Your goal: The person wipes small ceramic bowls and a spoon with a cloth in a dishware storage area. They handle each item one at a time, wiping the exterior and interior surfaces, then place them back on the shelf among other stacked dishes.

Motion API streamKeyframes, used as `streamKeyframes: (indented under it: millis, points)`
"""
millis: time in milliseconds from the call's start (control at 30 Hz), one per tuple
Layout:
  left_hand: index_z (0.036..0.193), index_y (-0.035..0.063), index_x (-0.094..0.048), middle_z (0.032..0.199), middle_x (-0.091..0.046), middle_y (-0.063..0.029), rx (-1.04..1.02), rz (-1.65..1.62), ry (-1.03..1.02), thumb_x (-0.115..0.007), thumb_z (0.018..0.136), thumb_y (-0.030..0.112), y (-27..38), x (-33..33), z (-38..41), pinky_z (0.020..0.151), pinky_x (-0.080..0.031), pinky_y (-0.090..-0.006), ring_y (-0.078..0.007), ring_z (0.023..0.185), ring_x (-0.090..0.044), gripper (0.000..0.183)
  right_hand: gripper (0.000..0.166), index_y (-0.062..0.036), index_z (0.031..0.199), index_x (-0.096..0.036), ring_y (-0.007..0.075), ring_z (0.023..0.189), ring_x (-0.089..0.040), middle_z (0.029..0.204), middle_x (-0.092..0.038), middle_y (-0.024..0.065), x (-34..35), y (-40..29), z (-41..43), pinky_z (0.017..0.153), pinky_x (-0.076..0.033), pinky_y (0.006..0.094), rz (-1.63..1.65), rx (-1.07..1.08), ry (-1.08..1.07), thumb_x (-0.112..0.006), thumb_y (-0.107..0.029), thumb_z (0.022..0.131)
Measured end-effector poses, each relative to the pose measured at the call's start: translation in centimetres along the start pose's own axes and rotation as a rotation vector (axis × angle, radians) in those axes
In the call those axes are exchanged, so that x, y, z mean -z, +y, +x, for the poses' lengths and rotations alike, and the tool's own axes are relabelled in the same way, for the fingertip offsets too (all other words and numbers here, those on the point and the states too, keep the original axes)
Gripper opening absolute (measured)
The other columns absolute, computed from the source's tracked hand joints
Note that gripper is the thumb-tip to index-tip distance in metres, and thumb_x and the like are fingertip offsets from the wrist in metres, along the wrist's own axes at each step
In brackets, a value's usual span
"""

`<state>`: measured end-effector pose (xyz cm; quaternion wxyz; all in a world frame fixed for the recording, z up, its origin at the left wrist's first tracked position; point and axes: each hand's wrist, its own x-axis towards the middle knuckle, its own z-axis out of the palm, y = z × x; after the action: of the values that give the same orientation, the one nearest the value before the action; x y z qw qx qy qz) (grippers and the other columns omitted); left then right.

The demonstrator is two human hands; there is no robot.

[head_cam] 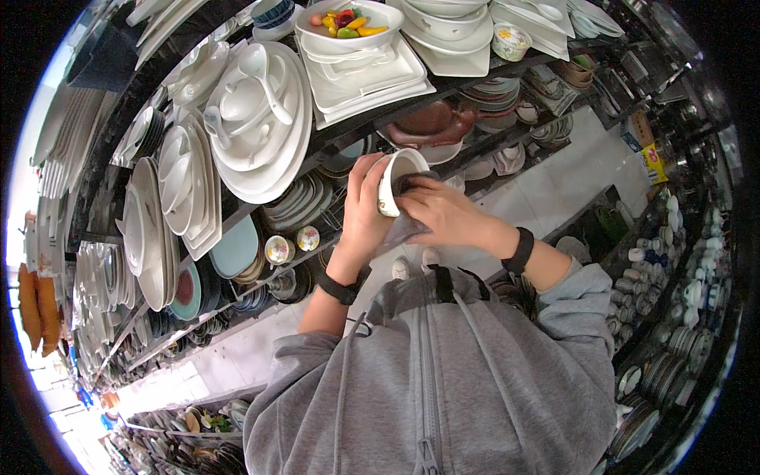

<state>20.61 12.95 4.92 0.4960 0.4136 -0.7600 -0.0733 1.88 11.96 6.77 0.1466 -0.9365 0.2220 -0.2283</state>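
Observation:
My left hand (366,205) grips a white ceramic bowl (389,193) from its outer side, and the bowl is tilted with its mouth towards my right. A printed pattern shows on part of its outer wall. In my right hand (442,208) is a dark grey cloth (409,228); the fingers press some of it into the bowl's mouth, and the rest hangs below. The bowl is held in the air in front of my chest, beside the shelf edge. Its inside is mostly hidden by my right fingers and the cloth.
Ahead, a dark shelf (341,132) carries stacked oval plates (222,181), square plates (409,74) and a bowl of colourful model fruit (380,9). A small flowered lidded pot (510,43) stands near its edge. Lower shelves hold a brown dish (427,127) and flowered cups (279,249). Ceramics crowd the right side.

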Motion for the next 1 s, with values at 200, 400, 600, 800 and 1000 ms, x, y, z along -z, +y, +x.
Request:
streamKeyframes:
  millis: [200, 400, 600, 800, 1000]
  points:
    - [0.13, 0.0065, -0.047, 0.125, -0.049, -0.0174, 0.054, -0.054, -0.243, -0.077, 0.052, -0.003, 1.1, 1.9, 1.6, 0.094, -0.047, -0.0414, -0.0361, 0.114, -0.052, 0.084, 0.022, -0.0101, 0.095, -0.066, 0.0227, 0.101, -0.062, 0.101, -0.067, 0.0072, -1.1, 2.5, 0.2, 0.099, -0.045, 0.039, -0.341, 0.233, 0.158, -0.057, -0.015, 0.075]
    - [0.14, 0.006, -0.028, 0.135, -0.043, -0.0141, 0.347, -0.62, -0.233, -0.086, 0.06, 0.01, -1.1, 1.9, 0.3, 0.104, -0.038, -0.0389, -0.0281, 0.124, -0.047, 0.099, 0.047, 0.0009, 0.107, -0.063, 0.0372, 0.11, -0.057, 0.108, -0.064, 0.0189, -1.6, 2.9, -0.9, 0.097, -0.045, 0.0432, 0.07, -0.012, 0.157, -0.066, 0.001, 0.06]
    - [0.141, 0.0035, -0.022, 0.131, -0.043, -0.0132, 0.398, -0.819, -0.109, -0.071, 0.08, 0.021, -1.5, 0.4, -1.6, 0.102, -0.037, -0.0363, -0.023, 0.12, -0.045, 0.081, 0.048, 0.002, 0.11, -0.058, 0.0382, 0.11, -0.055, 0.11, -0.061, 0.0199, -1.3, 1.1, 0.1, 0.098, -0.044, 0.043, 0.361, -0.152, 0.186, -0.067, -0.001, 0.062]
    - [0.143, 0.0022, -0.024, 0.135, -0.042, -0.0134, 0.523, -0.849, -0.229, -0.059, 0.087, 0.04, -2.1, 1.0, -0.8, 0.102, -0.037, -0.0344, -0.0202, 0.12, -0.046, 0.077, 0.043, -0.0017, 0.102, -0.063, 0.0311, 0.109, -0.058, 0.107, -0.063, 0.0132, -1.2, 2.0, 0.4, 0.1, -0.043, 0.0431, -0.035, 0.15, 0.187, -0.069, -0.005, 0.06]
    - [0.147, 0.0049, -0.018, 0.138, -0.042, -0.0127, 0.517, -0.852, -0.167, -0.063, 0.084, 0.039, -0.3, 1.0, -0.7, 0.106, -0.034, -0.0346, -0.0208, 0.126, -0.043, 0.084, 0.048, 0.0032, 0.106, -0.06, 0.0361, 0.106, -0.058, 0.104, -0.064, 0.0155, -1.9, 1.5, 0.5, 0.098, -0.045, 0.0427, 0.126, 0.011, 0.221, -0.069, -0.004, 0.06]
